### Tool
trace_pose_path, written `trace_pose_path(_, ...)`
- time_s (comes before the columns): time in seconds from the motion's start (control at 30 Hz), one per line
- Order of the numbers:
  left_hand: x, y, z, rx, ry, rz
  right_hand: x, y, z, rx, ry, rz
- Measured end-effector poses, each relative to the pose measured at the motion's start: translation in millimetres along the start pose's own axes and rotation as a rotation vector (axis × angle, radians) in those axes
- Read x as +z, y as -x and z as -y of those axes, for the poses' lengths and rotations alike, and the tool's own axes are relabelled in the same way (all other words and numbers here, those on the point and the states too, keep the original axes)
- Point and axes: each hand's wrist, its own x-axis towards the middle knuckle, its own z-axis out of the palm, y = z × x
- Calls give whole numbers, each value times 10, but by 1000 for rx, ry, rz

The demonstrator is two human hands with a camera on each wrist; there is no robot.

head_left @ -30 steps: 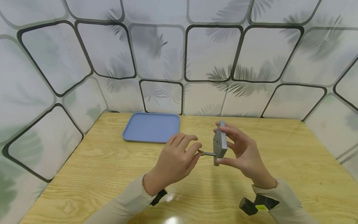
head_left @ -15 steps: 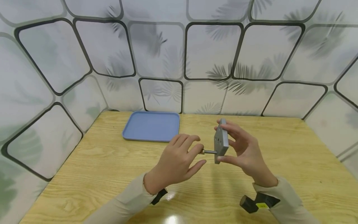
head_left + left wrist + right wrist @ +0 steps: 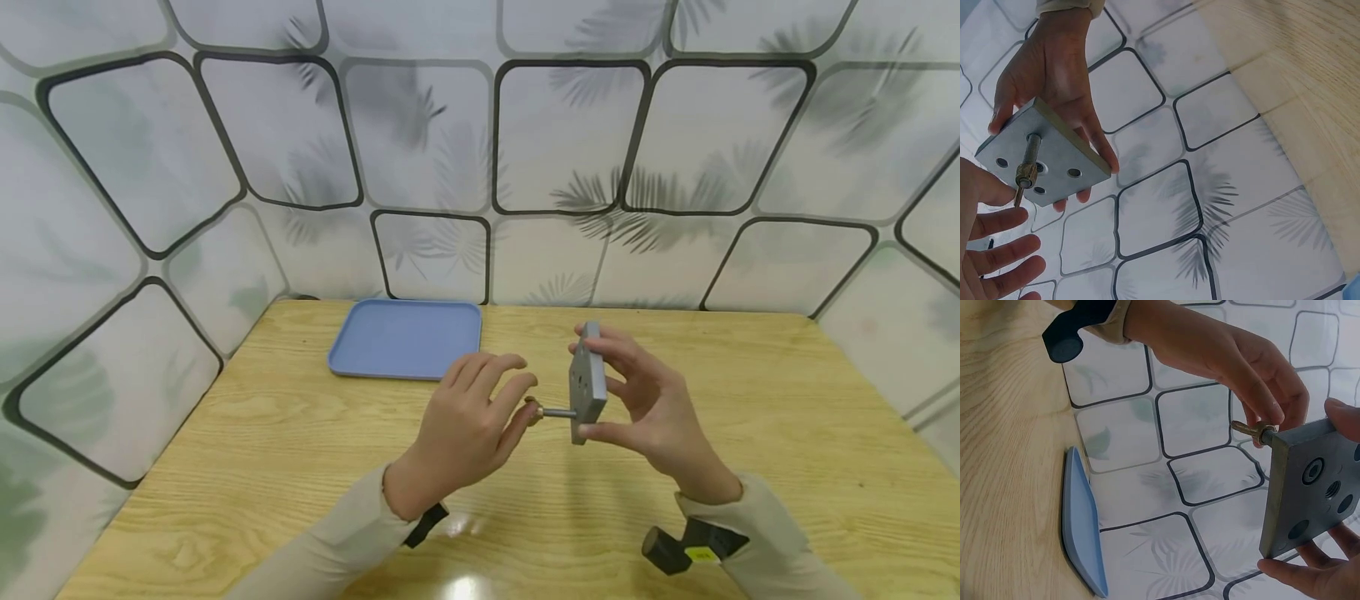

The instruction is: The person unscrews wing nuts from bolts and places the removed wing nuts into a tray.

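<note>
I have the right hand gripping the grey metal plate by its edges, thumb at the bottom, fingers at the top. The left hand has its fingers spread and lightly bent; its thumb meets the brass-coloured nut, with a gap between thumb and index finger. The plate is raised above the wooden table, between the hands. The blue tray lies beyond the left hand, near the back edge, where the patterned wall bounds reach. Table surface extends rightward past the right hand. The plate is square-cornered, with several round holes; a rod projects leftward, carrying the nut. Half a second ago, I saw the thumb below the nut and the index finger at it; these have swapped.
</note>
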Motion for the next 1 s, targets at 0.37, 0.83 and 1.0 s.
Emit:
trace_pose_path(0.37, -1, 12, -6, 62, 44, 24, -34, -2, 2, -27, -4, -5)
trace_pose_path(0.83, -6, 2, 7, -22, -8, 36, -4, -7, 31, -16, -6, -2)
trace_pose_path(1.0, -9, -11, 9, -2, 14, 5, -14, -6, 19, -32, -7, 1)
